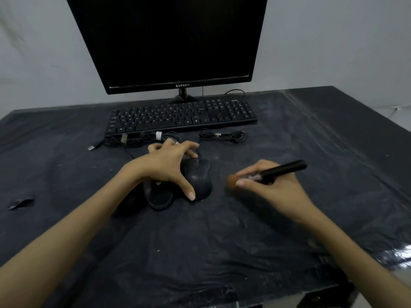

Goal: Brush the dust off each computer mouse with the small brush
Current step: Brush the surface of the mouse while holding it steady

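Two mice sit mid-table: the right mouse (pixel 198 179) is steadied by the left hand (pixel 167 163), fingers spread over it; the small brush (pixel 270 172) is pinched in the right hand (pixel 272 187), bristles just beside. Brushing it is judged next.

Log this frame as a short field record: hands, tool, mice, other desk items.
left hand: left hand grips the right mouse, thumb and fingers spread over it
right hand: right hand holds the brush, bristles beside that mouse, not touching
second mouse: second mouse under the left wrist
also: keyboard, monitor, bundled cables
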`<action>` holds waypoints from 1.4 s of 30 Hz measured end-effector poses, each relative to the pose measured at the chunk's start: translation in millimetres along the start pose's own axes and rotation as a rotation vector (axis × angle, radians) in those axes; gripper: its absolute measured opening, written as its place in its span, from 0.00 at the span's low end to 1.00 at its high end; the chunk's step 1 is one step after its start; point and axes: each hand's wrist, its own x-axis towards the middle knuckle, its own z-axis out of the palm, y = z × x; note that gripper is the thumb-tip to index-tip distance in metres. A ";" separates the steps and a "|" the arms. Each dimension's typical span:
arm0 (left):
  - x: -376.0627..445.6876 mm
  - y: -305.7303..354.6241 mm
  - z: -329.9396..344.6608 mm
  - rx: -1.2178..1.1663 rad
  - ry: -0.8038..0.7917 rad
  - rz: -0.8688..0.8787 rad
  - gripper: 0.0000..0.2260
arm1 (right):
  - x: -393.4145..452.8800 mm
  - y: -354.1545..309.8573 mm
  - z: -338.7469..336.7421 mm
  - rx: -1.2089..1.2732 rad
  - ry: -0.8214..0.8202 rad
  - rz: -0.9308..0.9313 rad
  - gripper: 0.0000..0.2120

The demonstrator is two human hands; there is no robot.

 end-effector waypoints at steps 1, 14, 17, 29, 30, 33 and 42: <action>0.9 5.0 -1.4 0.036 -0.025 0.011 0.57 | 1.8 2.1 -8.4 0.045 0.083 0.035 0.05; 4.8 10.5 -4.3 0.152 -0.039 0.127 0.50 | 35.4 8.7 11.5 0.503 0.126 0.193 0.06; -7.6 -0.6 0.2 0.035 0.086 0.195 0.49 | 43.8 -0.9 19.4 0.502 0.203 0.138 0.02; -18.3 -18.4 17.4 -0.214 0.354 0.305 0.48 | 52.1 -7.5 40.6 0.057 0.350 -0.088 0.05; -17.9 -19.1 17.6 -0.231 0.350 0.311 0.48 | 52.5 -10.8 38.3 0.076 0.386 -0.090 0.05; -17.4 -20.0 18.0 -0.254 0.352 0.335 0.48 | 36.7 -28.4 48.8 0.142 0.225 -0.207 0.04; -20.6 -19.6 18.6 -0.285 0.337 0.350 0.48 | 48.5 -17.9 43.6 0.067 0.393 -0.222 0.05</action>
